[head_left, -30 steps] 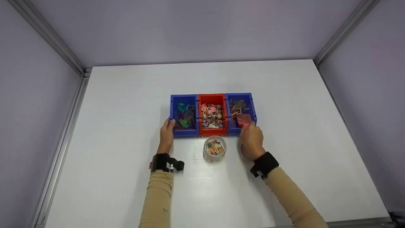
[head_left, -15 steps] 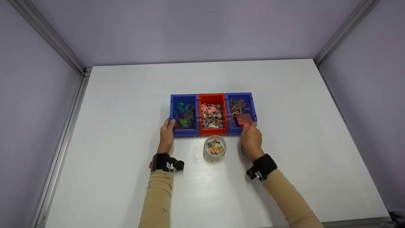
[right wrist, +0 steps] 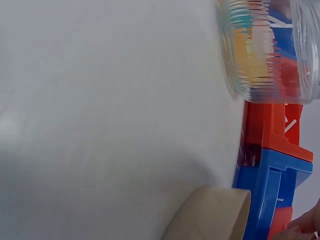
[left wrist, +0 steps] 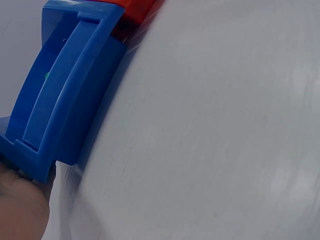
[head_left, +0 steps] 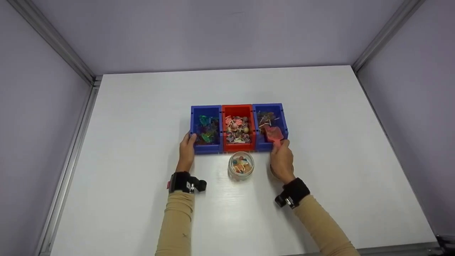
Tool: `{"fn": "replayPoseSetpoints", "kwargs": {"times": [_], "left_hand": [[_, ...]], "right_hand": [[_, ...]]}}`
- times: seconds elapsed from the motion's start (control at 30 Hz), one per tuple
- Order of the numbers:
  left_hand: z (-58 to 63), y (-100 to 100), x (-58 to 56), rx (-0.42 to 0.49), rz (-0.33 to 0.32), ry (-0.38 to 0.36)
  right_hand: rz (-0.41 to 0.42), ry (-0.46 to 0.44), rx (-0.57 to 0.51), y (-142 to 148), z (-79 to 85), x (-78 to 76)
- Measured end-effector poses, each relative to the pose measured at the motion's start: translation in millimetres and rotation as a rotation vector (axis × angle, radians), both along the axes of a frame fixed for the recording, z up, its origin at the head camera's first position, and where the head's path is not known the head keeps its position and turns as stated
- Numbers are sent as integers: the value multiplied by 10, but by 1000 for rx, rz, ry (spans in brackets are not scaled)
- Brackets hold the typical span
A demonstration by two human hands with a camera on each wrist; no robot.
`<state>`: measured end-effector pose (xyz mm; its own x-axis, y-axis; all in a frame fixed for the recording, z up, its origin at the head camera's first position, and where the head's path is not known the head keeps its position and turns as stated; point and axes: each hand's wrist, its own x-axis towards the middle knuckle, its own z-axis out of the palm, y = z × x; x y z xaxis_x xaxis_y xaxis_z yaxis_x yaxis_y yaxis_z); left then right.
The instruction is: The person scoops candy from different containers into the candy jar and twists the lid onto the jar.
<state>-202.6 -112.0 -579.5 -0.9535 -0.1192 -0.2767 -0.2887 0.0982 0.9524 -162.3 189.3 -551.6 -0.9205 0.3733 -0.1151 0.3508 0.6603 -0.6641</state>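
In the head view, a pink scoop point(head_left: 274, 133) dips into the right blue bin point(head_left: 265, 146), among lollipops point(head_left: 266, 119). My right hand point(head_left: 282, 161) grips its handle at the bin's front edge. My left hand point(head_left: 186, 149) holds the outer side of the left blue bin point(head_left: 208, 148), thumb at the rim; in the left wrist view it sits at that bin's corner. Between the two stands a red bin point(head_left: 239, 147) of small striped and pink lollipops point(head_left: 238, 129). Several green and dark candies point(head_left: 208, 133) lie in the left bin.
A glass jar point(head_left: 241, 174) with several lollipops inside stands before the red bin. Below my right hand, a beige round container point(right wrist: 212, 215) shows in the right wrist view, mostly covered in the head view. Walls surround the white table point(head_left: 142, 117) at back and sides.
My right hand has shifted slightly left and toward the front, and the scoop has turned so more of its bowl faces up. The left hand keeps its place on the bin.
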Motion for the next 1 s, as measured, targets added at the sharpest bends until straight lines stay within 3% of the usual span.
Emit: {"fn": "replayPoseSetpoints", "kwargs": {"times": [0.17,0.5,1.0], "left_hand": [[13,4,0,1,6,-7],[-5,5,-1,4,10,-2],[3,-5,-5,-7,10,-18]], "right_hand": [[5,-5,-30,13,-12,22],[20,120,-53,17,-39,66],[36,428,-89,86,-87,123]]}}
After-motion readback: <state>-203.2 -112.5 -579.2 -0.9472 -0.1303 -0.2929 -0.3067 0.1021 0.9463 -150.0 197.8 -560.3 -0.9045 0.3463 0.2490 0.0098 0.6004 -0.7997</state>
